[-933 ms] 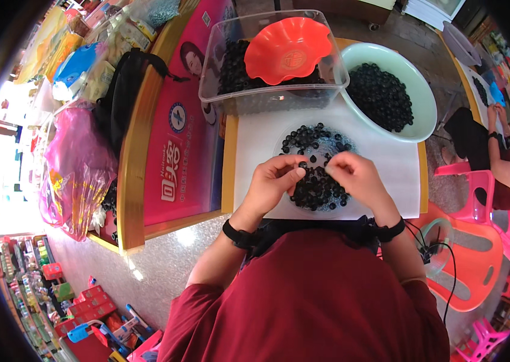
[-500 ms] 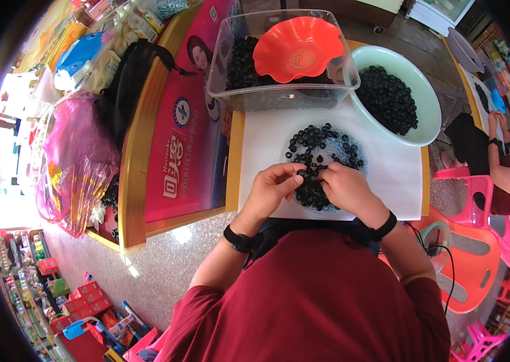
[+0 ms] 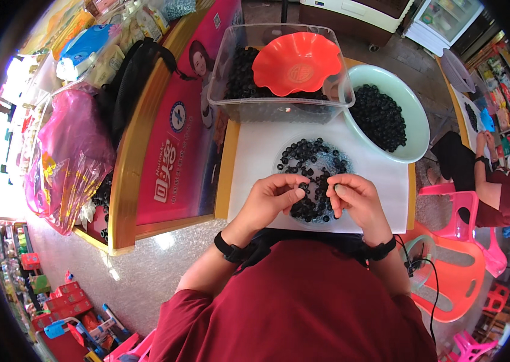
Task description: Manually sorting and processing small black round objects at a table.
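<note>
My left hand (image 3: 270, 198) pinches a small round black piece (image 3: 304, 188) between thumb and forefinger. To its right, my right hand (image 3: 359, 198) is raised with thumb and fingertips pressed together; whatever lies between them is too small to make out. Both hands hover over the near part of a round clear plate, where many loose black ring-like pieces (image 3: 310, 209) lie in a heap. Fine bluish, glinting bits (image 3: 336, 161) are spread on the plate's right side. Under the plate is a white table top (image 3: 382, 199).
Behind the plate stands a clear plastic bin (image 3: 279, 108) of black pieces, with a wavy red dish (image 3: 297, 63) in it. A pale green basin (image 3: 419, 117) of black pieces sits right of it. An orange chair (image 3: 457, 271) stands at right. Another person (image 3: 496, 193) sits farther right.
My right hand has lifted off the pieces and moved apart from my left, fingertips now pinched. My left hand keeps its pinch. The whole view has shifted slightly.
</note>
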Motion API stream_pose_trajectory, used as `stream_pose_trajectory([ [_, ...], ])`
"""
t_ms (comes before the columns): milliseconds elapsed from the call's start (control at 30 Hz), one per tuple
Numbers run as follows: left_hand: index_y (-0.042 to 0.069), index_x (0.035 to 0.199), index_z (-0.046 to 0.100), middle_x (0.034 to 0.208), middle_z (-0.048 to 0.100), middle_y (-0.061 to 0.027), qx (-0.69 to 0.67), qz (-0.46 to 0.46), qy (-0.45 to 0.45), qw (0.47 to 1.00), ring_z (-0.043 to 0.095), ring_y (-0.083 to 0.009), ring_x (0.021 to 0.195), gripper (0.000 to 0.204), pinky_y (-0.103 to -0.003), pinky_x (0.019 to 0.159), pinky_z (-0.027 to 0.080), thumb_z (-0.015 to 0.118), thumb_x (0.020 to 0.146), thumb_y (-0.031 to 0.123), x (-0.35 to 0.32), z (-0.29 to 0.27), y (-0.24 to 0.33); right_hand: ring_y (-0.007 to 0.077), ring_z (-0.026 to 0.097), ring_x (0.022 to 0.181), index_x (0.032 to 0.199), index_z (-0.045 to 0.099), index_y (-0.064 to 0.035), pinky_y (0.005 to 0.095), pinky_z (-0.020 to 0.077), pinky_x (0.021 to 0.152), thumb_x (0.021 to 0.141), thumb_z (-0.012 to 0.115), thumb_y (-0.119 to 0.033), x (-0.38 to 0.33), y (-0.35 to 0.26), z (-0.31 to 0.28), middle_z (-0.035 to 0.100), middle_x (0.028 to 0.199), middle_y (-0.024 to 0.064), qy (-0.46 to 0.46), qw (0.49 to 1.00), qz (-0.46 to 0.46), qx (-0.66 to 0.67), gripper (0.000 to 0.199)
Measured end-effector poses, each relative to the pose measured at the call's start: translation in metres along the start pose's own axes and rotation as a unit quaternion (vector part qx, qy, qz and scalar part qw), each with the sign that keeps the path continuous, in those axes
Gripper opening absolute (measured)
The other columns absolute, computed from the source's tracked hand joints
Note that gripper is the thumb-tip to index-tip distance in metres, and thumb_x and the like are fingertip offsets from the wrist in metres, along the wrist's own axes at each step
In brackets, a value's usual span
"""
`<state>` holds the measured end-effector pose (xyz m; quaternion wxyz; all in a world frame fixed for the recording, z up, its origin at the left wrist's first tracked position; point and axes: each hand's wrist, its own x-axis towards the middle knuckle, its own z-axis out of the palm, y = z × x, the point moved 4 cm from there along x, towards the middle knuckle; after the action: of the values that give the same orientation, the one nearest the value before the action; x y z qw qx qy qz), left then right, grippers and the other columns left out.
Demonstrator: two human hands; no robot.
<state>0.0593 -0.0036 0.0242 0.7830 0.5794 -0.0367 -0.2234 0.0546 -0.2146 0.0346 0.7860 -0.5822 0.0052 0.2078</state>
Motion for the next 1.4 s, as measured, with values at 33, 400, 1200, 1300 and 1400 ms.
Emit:
stream_pose_trajectory([
  [33,0.004,0.118,0.067,0.083,0.061,0.0041,0.005,0.002,-0.017,1.000,0.051,-0.0038,0.064,0.024,-0.020,0.056,0.043,0.065,0.095,0.009,0.001,0.004,0.002,0.0156,0.061,0.067,0.114,0.063,0.0005,0.0270,0.0504,0.053,0.096,0.057,-0.007,-0.003,-0.004,0.003,0.066,0.091,0.0095,0.006,1.000,-0.019,0.018,0.020],
  [400,0.004,0.118,0.067,0.084,0.063,0.0047,-0.024,0.007,-0.085,0.996,0.050,-0.0013,0.065,0.024,-0.019,0.056,0.043,0.066,0.095,0.009,0.004,0.045,0.017,0.0162,0.061,0.068,0.110,0.065,0.0019,0.0280,0.0519,0.053,0.095,0.062,-0.004,-0.018,-0.011,-0.003,0.067,0.094,0.0130,-0.007,0.983,-0.156,0.092,0.017],
  [1200,0.003,0.114,0.069,0.093,0.062,-0.0017,0.148,0.156,-0.031,0.976,0.058,-0.0078,0.079,0.023,-0.023,0.069,0.049,0.070,0.090,0.005,-0.002,0.061,0.030,0.0145,0.061,0.065,0.101,0.066,0.0011,0.0259,0.0519,0.054,0.089,0.068,0.000,-0.024,-0.011,0.007,0.063,0.095,0.0097,0.009,0.975,-0.217,0.042,0.012],
  [1300,0.004,0.111,0.070,0.091,0.063,-0.0035,0.159,0.188,-0.020,0.969,0.059,-0.0096,0.076,0.023,-0.024,0.066,0.049,0.071,0.088,0.004,-0.003,0.059,0.029,0.0151,0.062,0.065,0.099,0.065,0.0011,0.0264,0.0528,0.055,0.089,0.069,0.000,-0.024,-0.016,0.013,0.063,0.091,0.0094,0.001,0.979,-0.196,0.058,0.011],
  [1400,0.004,0.111,0.071,0.094,0.065,-0.0065,0.206,0.234,-0.027,0.950,0.063,-0.0143,0.080,0.024,-0.026,0.069,0.051,0.071,0.087,0.002,-0.008,0.059,0.035,0.0165,0.064,0.066,0.097,0.063,0.0000,0.0275,0.0544,0.056,0.087,0.070,0.001,-0.024,-0.015,0.013,0.064,0.086,0.0086,-0.029,0.985,-0.141,0.099,0.012],
])
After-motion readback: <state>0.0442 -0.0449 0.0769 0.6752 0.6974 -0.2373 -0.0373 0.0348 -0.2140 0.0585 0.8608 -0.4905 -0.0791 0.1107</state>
